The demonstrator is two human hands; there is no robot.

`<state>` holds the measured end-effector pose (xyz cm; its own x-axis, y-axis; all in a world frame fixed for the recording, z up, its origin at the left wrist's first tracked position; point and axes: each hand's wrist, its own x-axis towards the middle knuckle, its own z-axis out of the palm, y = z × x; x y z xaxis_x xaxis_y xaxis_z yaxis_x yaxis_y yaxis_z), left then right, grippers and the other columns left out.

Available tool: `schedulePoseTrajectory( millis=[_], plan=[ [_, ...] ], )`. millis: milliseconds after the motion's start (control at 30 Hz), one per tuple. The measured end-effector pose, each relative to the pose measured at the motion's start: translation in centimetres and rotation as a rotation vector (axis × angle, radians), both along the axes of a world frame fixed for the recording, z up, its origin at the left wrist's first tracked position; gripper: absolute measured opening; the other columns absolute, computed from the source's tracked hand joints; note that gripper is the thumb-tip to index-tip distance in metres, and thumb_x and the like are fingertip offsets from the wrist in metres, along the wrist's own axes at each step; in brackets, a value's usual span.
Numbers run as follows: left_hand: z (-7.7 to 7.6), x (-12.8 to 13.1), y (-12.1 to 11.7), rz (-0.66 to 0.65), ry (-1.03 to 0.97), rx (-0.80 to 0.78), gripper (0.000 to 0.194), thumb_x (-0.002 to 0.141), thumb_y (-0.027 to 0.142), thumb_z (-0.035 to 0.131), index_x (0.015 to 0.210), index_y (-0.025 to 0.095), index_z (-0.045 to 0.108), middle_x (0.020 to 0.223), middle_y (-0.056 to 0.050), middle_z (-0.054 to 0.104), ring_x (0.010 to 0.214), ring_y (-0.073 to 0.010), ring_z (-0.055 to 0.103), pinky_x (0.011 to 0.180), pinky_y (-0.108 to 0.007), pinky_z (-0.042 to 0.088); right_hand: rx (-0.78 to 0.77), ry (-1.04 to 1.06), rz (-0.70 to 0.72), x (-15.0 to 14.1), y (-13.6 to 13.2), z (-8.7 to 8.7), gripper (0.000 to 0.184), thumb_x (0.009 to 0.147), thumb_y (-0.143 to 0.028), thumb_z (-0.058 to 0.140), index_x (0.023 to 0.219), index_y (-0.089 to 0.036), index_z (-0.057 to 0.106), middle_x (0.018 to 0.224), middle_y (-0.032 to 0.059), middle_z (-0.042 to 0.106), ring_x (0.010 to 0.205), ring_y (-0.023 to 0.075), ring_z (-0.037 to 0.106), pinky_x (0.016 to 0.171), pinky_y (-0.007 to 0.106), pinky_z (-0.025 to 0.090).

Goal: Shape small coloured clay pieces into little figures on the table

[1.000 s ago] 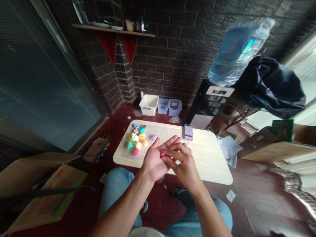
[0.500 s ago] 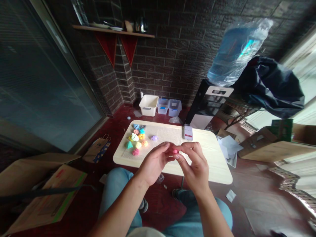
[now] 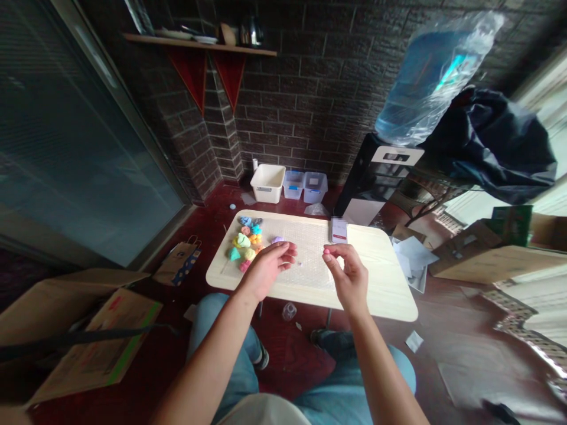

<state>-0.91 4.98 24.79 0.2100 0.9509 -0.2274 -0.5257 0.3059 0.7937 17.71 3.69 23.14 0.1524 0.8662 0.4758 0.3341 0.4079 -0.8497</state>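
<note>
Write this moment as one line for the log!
left hand: open, looks empty | right hand: pinching small pink piece | colored lumps: on left half of table | phone: at far edge

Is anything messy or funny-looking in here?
Yes, a bit. On the floor, a white scrap lies off to the right, and a clear plastic thing shows by the near edge of the table. They look odd because they seem dropped, like litter.

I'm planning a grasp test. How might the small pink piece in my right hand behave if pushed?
The pink piece looks roundish, so it may roll. It's tiny compared with the right hand, so probably light.
</note>
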Motion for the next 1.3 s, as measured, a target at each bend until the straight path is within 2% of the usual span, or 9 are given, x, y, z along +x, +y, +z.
schedulePoseTrajectory(
  millis=[100, 233, 333, 467, 600, 800, 1033, 1300],
  plan=[
    [-3.1, -0.9, 0.5, 0.077, 0.158, -0.057, 0.021, 0.074, 0.034, 0.070, 0.086, 0.017, 0.069, 0.084, -0.002, 0.067, 0.072, -0.0097, 0.057, 0.070, -0.023, 0.039, -0.171, 0.014, -0.057, 0.9, 2.2, -5.6, 0.029, 0.084, -0.046, 0.061, 0.092, -0.018, 0.067, 0.092, 0.0071, 0.069, 0.085, 0.0195, 0.063, 0.081, 0.037, 0.050],
    [-7.3, -1.8, 0.2, 0.067, 0.235, -0.157, 0.026, 0.070, 0.035, 0.072, 0.088, 0.016, 0.069, 0.081, -0.004, 0.068, 0.070, -0.0117, 0.059, 0.069, -0.025, 0.039, -0.318, -0.034, -0.065, 1.1, 4.6, -12.4, 0.036, 0.085, -0.049, 0.059, 0.093, -0.014, 0.068, 0.090, 0.0106, 0.070, 0.074, 0.0188, 0.064, 0.072, 0.036, 0.053],
    [-9.7, -2.3, -0.4, 0.061, 0.298, -0.216, 0.028, 0.067, 0.036, 0.073, 0.087, 0.016, 0.069, 0.080, -0.005, 0.069, 0.069, -0.0129, 0.059, 0.068, -0.026, 0.038, -0.416, -0.108, -0.032, 0.7, 6.0, -15.8, 0.027, 0.090, -0.039, 0.059, 0.099, -0.014, 0.064, 0.093, 0.0054, 0.067, 0.078, 0.0156, 0.064, 0.074, 0.035, 0.054],
    [-11.4, -2.6, -1.1, 0.050, 0.352, -0.266, 0.030, 0.066, 0.038, 0.074, 0.086, 0.017, 0.067, 0.080, -0.004, 0.069, 0.069, -0.0122, 0.059, 0.068, -0.025, 0.038, -0.520, -0.208, -0.022, 0.2, 7.4, -18.7, 0.028, 0.092, -0.034, 0.057, 0.113, -0.016, 0.059, 0.110, 0.0064, 0.062, 0.092, 0.0176, 0.063, 0.079, 0.037, 0.055],
    [-12.2, -2.7, -1.4, 0.039, 0.383, -0.300, 0.031, 0.066, 0.039, 0.074, 0.087, 0.017, 0.066, 0.080, -0.003, 0.069, 0.069, -0.0113, 0.059, 0.068, -0.024, 0.039, -0.578, -0.292, -0.035, -0.1, 8.0, -20.6, 0.029, 0.092, -0.034, 0.057, 0.116, -0.017, 0.058, 0.115, 0.0074, 0.061, 0.096, 0.0189, 0.063, 0.082, 0.039, 0.054],
    [-13.1, -3.0, -1.2, 0.048, 0.416, -0.344, 0.035, 0.062, 0.041, 0.075, 0.087, 0.018, 0.065, 0.080, -0.003, 0.069, 0.068, -0.0125, 0.060, 0.068, -0.025, 0.039, -0.585, -0.407, -0.089, -0.2, 8.3, -22.1, 0.029, 0.092, -0.034, 0.057, 0.116, -0.017, 0.058, 0.116, 0.0075, 0.061, 0.097, 0.0191, 0.062, 0.083, 0.039, 0.054],
    [-13.4, -3.3, -0.8, 0.060, 0.419, -0.363, 0.035, 0.063, 0.039, 0.075, 0.089, 0.019, 0.064, 0.081, -0.003, 0.068, 0.069, -0.0131, 0.060, 0.069, -0.026, 0.040, -0.540, -0.494, -0.115, -0.5, 8.6, -23.1, 0.029, 0.092, -0.033, 0.057, 0.116, -0.017, 0.058, 0.116, 0.0075, 0.061, 0.098, 0.0194, 0.062, 0.083, 0.040, 0.053],
    [-13.5, -3.3, -0.7, 0.050, 0.410, -0.372, 0.032, 0.065, 0.036, 0.073, 0.090, 0.018, 0.064, 0.081, -0.003, 0.069, 0.070, -0.0124, 0.059, 0.070, -0.025, 0.040, -0.495, -0.561, -0.145, -0.5, 8.5, -23.4, 0.029, 0.092, -0.033, 0.057, 0.116, -0.017, 0.058, 0.118, 0.0078, 0.060, 0.100, 0.0202, 0.061, 0.085, 0.041, 0.053]
  ],
)
